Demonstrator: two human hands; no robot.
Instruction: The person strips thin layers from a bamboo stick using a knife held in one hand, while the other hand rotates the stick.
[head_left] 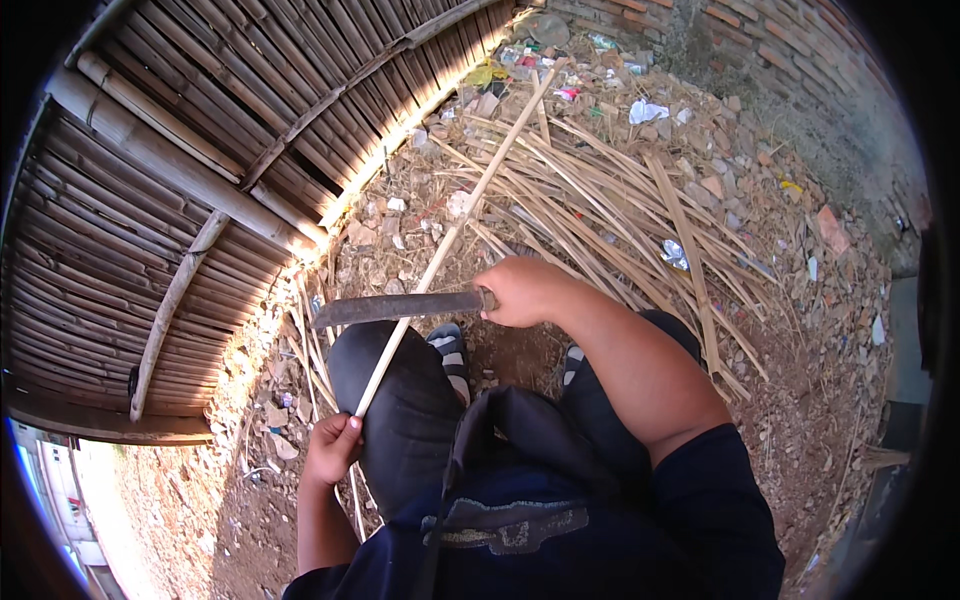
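Observation:
My left hand (334, 448) is closed around the near end of a long pale bamboo strip (448, 240), beside my left knee. From there the strip slants up and away to the right, over the ground ahead. My right hand (522, 290) grips the handle of a machete (400, 308), mostly hidden in my fist. Its dark, broad blade points left and crosses the strip just above my left knee. In this view the blade lies over the strip; whether the edge bites into it I cannot tell.
A loose pile of split bamboo strips (600, 210) lies ahead and to the right. A slatted bamboo wall (200, 190) leans in at the left. Rubble and litter, including a white scrap (648, 111), cover the ground up to a brick wall (770, 45).

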